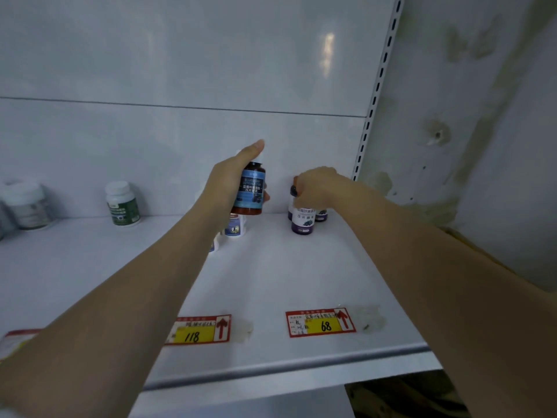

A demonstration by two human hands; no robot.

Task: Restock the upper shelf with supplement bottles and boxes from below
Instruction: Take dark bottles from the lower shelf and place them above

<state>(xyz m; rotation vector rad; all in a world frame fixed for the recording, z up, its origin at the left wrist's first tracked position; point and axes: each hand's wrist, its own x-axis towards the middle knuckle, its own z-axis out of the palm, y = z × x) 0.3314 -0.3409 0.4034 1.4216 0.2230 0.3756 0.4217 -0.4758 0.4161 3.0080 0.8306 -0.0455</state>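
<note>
My left hand [229,179] grips a brown bottle with a blue label [251,188] and holds it upright above the white upper shelf [271,282], thumb raised by its cap. My right hand [316,185] curls over the top of a purple-and-white bottle [303,220] that stands on the shelf near the back right. Two more purple bottles stand close behind it, one [321,214] to its right. A small white bottle with a blue label [235,227] stands below my left hand, partly hidden by my wrist.
A white bottle with a green label [122,203] stands at the back left, with a blurred white jar [28,206] further left. Price tags reading 118 [199,330] and 68 [321,322] lie at the shelf's front edge. A slotted upright [372,101] bounds the right side.
</note>
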